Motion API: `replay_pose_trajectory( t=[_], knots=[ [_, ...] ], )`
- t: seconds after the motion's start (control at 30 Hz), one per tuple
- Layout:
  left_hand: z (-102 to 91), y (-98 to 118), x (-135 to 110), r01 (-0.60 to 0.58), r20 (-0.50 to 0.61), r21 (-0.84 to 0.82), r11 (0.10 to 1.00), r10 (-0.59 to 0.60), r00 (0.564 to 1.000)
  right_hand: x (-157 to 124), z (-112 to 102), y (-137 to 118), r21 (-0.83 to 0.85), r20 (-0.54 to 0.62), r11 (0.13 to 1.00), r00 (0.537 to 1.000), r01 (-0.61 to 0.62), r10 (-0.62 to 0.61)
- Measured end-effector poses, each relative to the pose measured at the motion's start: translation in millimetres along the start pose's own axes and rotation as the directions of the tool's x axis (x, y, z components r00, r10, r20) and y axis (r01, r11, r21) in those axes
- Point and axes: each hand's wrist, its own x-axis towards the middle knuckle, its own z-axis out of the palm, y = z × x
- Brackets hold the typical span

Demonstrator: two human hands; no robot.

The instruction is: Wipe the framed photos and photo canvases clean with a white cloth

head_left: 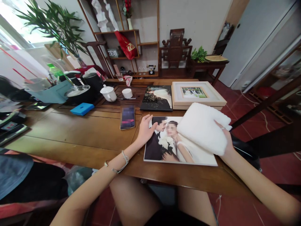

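A large wedding photo print (164, 147) lies flat near the front edge of the wooden table (77, 131). My left hand (145, 128) rests open on the photo's upper left corner, fingers spread flat. My right hand (226, 138) grips a folded white towel (203, 127), which lies over the photo's right part and hides much of it. A thin bracelet sits on my left wrist.
Behind the print lie a dark photo album (157, 98), a framed photo (196, 94) and a phone (127, 117). Farther left are a blue box (81, 109), white teapot (108, 93), cup (127, 93), kettles and clutter. Shelves and a chair stand behind.
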Motion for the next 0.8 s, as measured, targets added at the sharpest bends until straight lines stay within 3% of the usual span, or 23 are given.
replay_pose_trajectory(
  t=[0.1,0.23,0.47,0.6,0.8],
  knots=[
    [1.5,2,-2,-0.096,0.014,0.131,0.987,0.095,0.995,-1,-1,1,-0.003,0.011,1.0,1.0,0.016,-0.016],
    [-3.1,3,-4,-0.168,0.073,0.158,0.973,0.159,0.985,-3,2,4,0.037,0.046,0.999,0.998,0.033,-0.035],
    [-20.4,13,-25,-0.323,0.206,0.258,0.91,0.275,0.939,-12,13,5,0.046,-0.031,0.997,0.998,0.061,-0.06],
    [-20.8,17,-41,-0.312,0.26,0.349,0.884,0.228,0.938,-15,16,4,0.033,-0.053,0.997,0.996,0.073,-0.071],
    [-24.1,27,-58,-0.304,0.323,0.412,0.859,0.174,0.93,-11,8,6,0.051,0.019,0.992,0.993,0.114,-0.115]
  ],
)
